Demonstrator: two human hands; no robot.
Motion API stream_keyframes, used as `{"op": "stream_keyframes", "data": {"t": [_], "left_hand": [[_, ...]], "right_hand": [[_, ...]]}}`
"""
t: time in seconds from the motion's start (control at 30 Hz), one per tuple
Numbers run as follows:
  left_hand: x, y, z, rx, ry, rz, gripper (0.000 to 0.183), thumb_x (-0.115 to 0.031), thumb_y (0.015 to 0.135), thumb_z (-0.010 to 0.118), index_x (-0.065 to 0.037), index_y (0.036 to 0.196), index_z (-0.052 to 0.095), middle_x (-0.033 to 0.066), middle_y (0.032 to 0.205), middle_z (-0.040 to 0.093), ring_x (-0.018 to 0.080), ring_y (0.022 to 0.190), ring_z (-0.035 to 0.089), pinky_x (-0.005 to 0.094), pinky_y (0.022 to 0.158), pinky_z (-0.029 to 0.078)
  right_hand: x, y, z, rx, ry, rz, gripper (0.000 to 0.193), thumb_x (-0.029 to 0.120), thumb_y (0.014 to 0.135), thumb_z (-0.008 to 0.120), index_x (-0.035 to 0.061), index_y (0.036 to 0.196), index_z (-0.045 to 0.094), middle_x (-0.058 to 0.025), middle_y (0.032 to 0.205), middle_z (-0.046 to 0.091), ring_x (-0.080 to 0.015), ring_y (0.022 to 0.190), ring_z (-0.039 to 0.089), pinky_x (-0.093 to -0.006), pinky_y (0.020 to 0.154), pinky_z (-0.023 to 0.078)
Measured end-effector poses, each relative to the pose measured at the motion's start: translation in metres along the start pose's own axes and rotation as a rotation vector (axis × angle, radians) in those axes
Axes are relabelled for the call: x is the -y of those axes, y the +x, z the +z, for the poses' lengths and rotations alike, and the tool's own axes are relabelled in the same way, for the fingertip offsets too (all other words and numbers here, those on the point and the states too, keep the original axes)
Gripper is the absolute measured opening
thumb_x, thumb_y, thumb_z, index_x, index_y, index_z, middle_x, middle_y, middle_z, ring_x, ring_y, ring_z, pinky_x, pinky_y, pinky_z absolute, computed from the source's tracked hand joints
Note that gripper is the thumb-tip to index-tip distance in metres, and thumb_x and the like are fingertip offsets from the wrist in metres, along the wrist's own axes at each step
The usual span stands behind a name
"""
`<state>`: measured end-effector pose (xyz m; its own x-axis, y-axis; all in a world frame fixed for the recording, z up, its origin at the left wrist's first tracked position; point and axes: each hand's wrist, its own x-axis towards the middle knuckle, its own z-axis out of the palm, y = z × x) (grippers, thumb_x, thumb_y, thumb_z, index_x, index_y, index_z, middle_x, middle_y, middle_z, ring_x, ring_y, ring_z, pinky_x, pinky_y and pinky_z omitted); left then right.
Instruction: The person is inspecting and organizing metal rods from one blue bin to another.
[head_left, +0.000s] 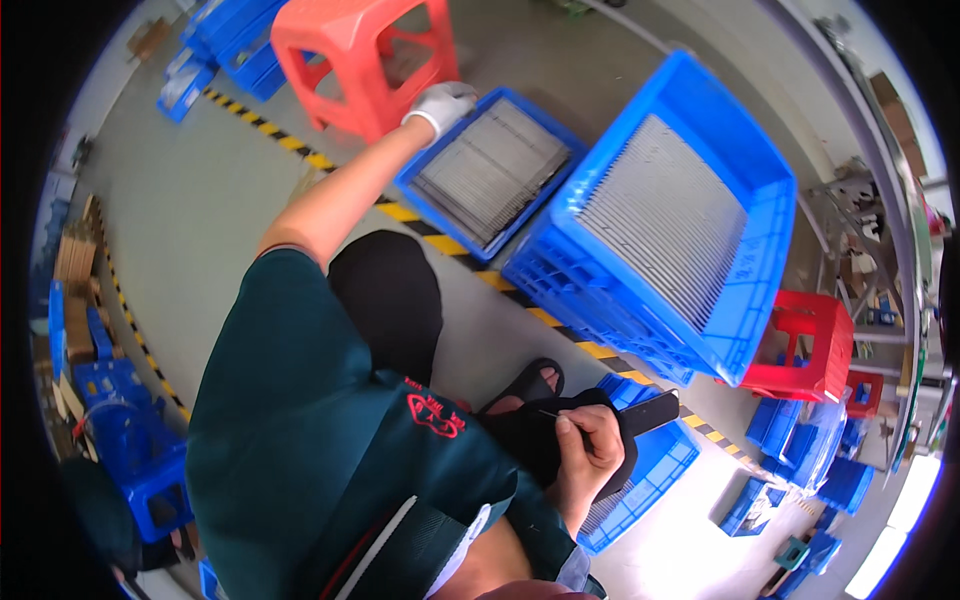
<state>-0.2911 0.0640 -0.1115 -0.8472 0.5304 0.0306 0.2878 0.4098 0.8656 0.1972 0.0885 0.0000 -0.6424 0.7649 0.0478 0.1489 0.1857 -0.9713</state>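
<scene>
My left hand (440, 108), in a white glove, reaches out to the upper left corner of a low blue crate (440, 222). Its fingers are too small and partly hidden to tell whether they grip the rim. Rows of thin silvery rods (495, 165) lie in that crate. Over my dark-clothed knee, my bare right hand (590, 450) is closed in a pinch. A short, thin, pale pin (547, 413) sticks out from between its thumb and finger. Just beyond that hand lies a dark flat object (650, 412) whose kind I cannot make out.
A taller blue crate (765, 215) holding closely packed silvery rods (665, 220) stands at right. Another blue crate (655, 480) sits partly behind my right hand. Red stools (340, 30) stand at the upper left and right. Yellow-black tape (430, 235) crosses the floor.
</scene>
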Motion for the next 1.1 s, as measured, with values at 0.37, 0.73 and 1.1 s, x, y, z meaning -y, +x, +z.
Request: {"op": "stream_keyframes", "data": {"t": [0.37, 0.73, 1.1], "left_hand": [[0.127, -0.037, 0.065, 0.503, 0.671, -0.261, 0.049, -0.008, 0.084, 0.047, -0.016, 0.133, 0.05, 0.0133, 0.13, 0.054, 0.0332, 0.116, 0.054, 0.0383, 0.099, 0.043], [0.184, 0.017, 0.13, 0.287, 0.905, 0.517, 0.018, -0.011, 0.082, 0.05, -0.002, 0.097, 0.056, 0.0142, 0.105, 0.059, 0.0283, 0.1, 0.057, 0.0337, 0.084, 0.05], [0.161, 0.113, 0.182, 0.692, 0.809, 0.455, 0.017, -0.01, 0.079, 0.054, -0.002, 0.087, 0.067, 0.0162, 0.094, 0.066, 0.0308, 0.09, 0.065, 0.0368, 0.078, 0.054]], "right_hand": [[-0.004, 0.018, 0.021, 0.008, -0.259, 0.142, 0.01, -0.008, 0.071, 0.068, -0.001, 0.076, 0.062, -0.0076, 0.075, 0.061, -0.0171, 0.07, 0.058, -0.0245, 0.065, 0.045], [-0.008, 0.04, 0.033, 0.155, -0.494, 0.114, 0.014, -0.006, 0.068, 0.071, 0.0013, 0.077, 0.065, -0.009, 0.073, 0.062, -0.0219, 0.066, 0.059, -0.0284, 0.062, 0.046], [-0.012, 0.054, 0.043, 0.152, -0.63, 0.155, 0.012, -0.004, 0.069, 0.072, 0.0005, 0.076, 0.064, -0.0094, 0.071, 0.061, -0.0181, 0.062, 0.057, -0.0245, 0.057, 0.043]]}}
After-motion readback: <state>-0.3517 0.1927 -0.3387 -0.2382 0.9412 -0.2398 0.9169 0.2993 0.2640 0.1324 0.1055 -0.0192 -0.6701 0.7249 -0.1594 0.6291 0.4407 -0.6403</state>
